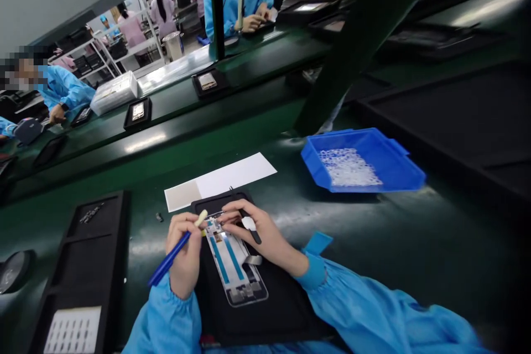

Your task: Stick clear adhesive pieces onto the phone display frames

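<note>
A phone frame [236,265] with two blue strips and an exposed circuit area at its top lies on a black tray [282,310]. My left hand [182,254] is at the phone's upper left, closed around a blue pen-like tool [168,260]. A pale yellow tip [201,218] shows in line with it; whether they are one piece I cannot tell. My right hand [259,229] is at the phone's upper right, closed on dark tweezers [254,231] with a white patch. Their thin metal end points left over the phone's top. A grey flex tab [253,260] sticks out below my right hand.
White paper [236,174] lies behind the tray. A blue bin [398,177] with small white pieces stands right. At left is a black compartment tray [120,232] with a white sheet of parts [73,329]. A green post [352,38] rises ahead; co-workers sit beyond the conveyor [174,105].
</note>
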The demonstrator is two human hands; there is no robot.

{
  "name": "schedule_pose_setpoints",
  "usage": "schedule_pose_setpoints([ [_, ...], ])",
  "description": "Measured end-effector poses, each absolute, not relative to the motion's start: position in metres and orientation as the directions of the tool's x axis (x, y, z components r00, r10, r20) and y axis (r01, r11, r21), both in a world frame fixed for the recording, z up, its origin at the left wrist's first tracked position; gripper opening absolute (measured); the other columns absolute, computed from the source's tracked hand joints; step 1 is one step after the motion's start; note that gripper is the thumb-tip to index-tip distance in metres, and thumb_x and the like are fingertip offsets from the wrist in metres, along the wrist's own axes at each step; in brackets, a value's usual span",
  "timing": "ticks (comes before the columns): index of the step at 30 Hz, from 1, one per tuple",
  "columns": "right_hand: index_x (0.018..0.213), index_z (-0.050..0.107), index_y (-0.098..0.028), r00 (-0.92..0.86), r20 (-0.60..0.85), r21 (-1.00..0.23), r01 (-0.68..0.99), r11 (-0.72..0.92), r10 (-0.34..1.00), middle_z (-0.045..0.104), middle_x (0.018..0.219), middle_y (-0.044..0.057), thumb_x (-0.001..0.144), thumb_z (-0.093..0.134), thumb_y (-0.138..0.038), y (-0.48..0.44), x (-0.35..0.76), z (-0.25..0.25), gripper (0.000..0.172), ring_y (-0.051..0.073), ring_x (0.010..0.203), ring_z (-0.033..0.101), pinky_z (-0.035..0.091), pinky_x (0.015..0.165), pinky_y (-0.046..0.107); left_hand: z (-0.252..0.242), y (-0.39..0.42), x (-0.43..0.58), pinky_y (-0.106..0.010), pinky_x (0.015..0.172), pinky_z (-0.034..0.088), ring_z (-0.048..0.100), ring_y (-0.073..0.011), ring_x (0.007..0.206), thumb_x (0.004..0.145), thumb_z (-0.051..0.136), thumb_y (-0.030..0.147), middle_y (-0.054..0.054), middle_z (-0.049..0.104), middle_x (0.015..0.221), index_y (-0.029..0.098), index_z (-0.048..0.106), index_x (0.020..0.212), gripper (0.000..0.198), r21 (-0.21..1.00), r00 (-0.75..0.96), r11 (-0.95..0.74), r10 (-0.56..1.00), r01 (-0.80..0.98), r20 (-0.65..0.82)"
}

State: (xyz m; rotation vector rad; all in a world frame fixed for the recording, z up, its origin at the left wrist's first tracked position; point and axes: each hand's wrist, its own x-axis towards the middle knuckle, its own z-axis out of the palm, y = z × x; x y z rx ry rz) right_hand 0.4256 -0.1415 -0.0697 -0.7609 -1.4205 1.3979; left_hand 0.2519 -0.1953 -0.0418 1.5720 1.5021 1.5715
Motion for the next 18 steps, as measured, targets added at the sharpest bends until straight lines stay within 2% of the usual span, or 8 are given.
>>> schedule_pose_setpoints([
  [2, 0.104, 0.058, -0.021, -0.327, 0.207, -0.972, -0.175, 0.156, 0.922, 0.073, 0.092, 0.006, 0.084, 0.071, -0.037, -0.141, 0.426, -0.069, 0.029, 0.021, 0.087, 0.071, 0.059, 0.079, 0.035, -0.043, -0.195, 0.254, -0.035, 0.084, 0.056, 0.069, -0.0181, 0.089, 0.093, 0.059, 0.034, -0.007, 0.063, 0.1, 0.017, 0.058, 0.083, 0.019, 0.879, -0.225, -0.325, 0.882, 0.349, 0.415],
  [6, 0.104, 0.059, -0.021, -0.323, 0.212, -0.975, -0.139, 0.176, 0.922, 0.073, 0.092, 0.006, 0.084, 0.07, -0.034, -0.142, 0.428, -0.066, 0.027, 0.021, 0.087, 0.071, 0.059, 0.08, 0.036, -0.049, -0.195, 0.256, -0.031, 0.08, 0.058, 0.07, -0.0173, 0.087, 0.091, 0.061, 0.025, -0.005, 0.069, 0.092, 0.018, 0.061, 0.093, 0.007, 0.844, -0.22, -0.365, 0.854, 0.394, 0.472],
  [11, 0.104, 0.059, -0.021, -0.338, 0.201, -0.974, -0.169, 0.15, 0.92, 0.073, 0.09, 0.005, 0.084, 0.07, -0.033, -0.143, 0.426, -0.065, 0.026, 0.02, 0.084, 0.071, 0.059, 0.078, 0.034, -0.051, -0.195, 0.258, -0.028, 0.082, 0.057, 0.07, -0.0157, 0.087, 0.089, 0.064, 0.02, -0.004, 0.073, 0.09, 0.02, 0.063, 0.095, 0.006, 0.791, -0.141, -0.386, 0.853, 0.475, 0.502],
  [18, 0.106, 0.057, -0.021, -0.387, 0.169, -0.977, -0.19, 0.101, 0.906, 0.073, 0.091, 0.005, 0.085, 0.068, -0.032, -0.141, 0.428, -0.063, 0.026, 0.02, 0.083, 0.071, 0.059, 0.077, 0.034, -0.053, -0.194, 0.256, -0.032, 0.08, 0.058, 0.071, -0.0185, 0.086, 0.088, 0.066, 0.024, -0.005, 0.073, 0.088, 0.018, 0.064, 0.089, 0.006, 0.829, -0.176, -0.347, 0.871, 0.438, 0.458],
])
